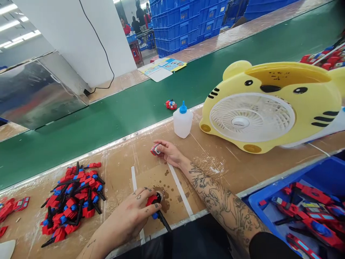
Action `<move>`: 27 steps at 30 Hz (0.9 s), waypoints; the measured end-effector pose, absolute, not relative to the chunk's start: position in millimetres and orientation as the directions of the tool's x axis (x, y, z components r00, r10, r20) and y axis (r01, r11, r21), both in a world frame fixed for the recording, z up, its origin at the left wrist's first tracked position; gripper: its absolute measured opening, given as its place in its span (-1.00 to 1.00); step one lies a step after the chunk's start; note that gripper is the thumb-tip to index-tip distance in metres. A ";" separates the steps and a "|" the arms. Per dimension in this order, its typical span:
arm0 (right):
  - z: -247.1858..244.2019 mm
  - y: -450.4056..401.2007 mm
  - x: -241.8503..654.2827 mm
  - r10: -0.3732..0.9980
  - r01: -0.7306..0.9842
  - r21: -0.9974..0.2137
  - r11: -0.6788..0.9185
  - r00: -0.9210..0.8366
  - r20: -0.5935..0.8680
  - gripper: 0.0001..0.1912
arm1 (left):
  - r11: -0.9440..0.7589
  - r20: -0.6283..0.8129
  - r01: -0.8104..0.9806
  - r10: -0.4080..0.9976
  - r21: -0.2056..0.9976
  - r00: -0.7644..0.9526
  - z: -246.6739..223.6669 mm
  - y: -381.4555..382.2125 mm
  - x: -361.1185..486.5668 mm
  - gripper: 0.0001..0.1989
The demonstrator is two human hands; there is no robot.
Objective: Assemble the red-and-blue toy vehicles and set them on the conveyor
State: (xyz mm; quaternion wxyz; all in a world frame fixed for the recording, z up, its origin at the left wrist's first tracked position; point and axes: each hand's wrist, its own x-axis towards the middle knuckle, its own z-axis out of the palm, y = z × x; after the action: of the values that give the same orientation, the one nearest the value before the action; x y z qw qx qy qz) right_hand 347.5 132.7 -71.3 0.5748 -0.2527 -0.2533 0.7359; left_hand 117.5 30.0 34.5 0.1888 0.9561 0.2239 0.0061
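Note:
My left hand [132, 214] is closed on a red, blue and black toy part [154, 200] low over the brown work board. A thin black rod sticks out of this part toward me. Dark wet spots [166, 204] mark the board [148, 176] beside it. Farther forward, my right hand [169, 151] pinches a small red and white toy piece [155, 149] just above the table. Behind that hand stands a white squeeze bottle [183, 122] with a blue cap. To the left lies a heap of red, blue and black toy parts [74, 198].
A green conveyor belt [121, 111] runs behind the table, carrying a small red toy [170, 104]. A yellow animal-shaped fan [272, 108] occupies the right side. At lower right, a blue bin [254, 201] holds more red parts. Stacked blue crates [178, 25] stand beyond the belt.

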 end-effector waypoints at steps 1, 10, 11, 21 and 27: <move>-70.9 132.1 346.4 0.974 -0.716 -0.666 -0.209 -0.212 -0.078 -0.45 | -0.772 -0.039 0.446 0.482 0.454 0.875 32.5 32.7 115.0 -0.53; -69.3 126.8 334.2 0.988 -0.726 -0.674 -0.132 -0.151 -0.032 -0.47 | 0.001 0.018 -0.190 0.995 0.982 0.095 -37.4 107.9 146.7 -0.54; -69.8 127.1 334.1 0.990 -0.717 -0.686 -0.123 -0.137 -0.035 -0.46 | 0.004 0.011 -0.255 0.998 0.967 0.060 -42.8 115.7 152.9 -0.53; -76.8 127.0 330.9 0.998 -0.538 -0.842 -0.030 -0.058 0.001 -0.41 | 0.036 -0.005 -0.324 0.995 0.945 0.098 -74.9 125.8 159.5 -0.53; -88.6 122.4 327.0 0.998 -0.301 -0.952 0.048 -0.024 0.058 -0.35 | 0.092 -0.057 -0.309 0.991 0.947 0.120 -80.5 129.2 155.2 -0.48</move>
State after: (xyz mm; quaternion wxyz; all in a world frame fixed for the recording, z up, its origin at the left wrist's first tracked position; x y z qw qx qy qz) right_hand 327.0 122.4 -88.6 0.5753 -0.3965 -0.4395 0.5645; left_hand 155.2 129.2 -80.5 0.6183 0.4218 0.4043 0.5257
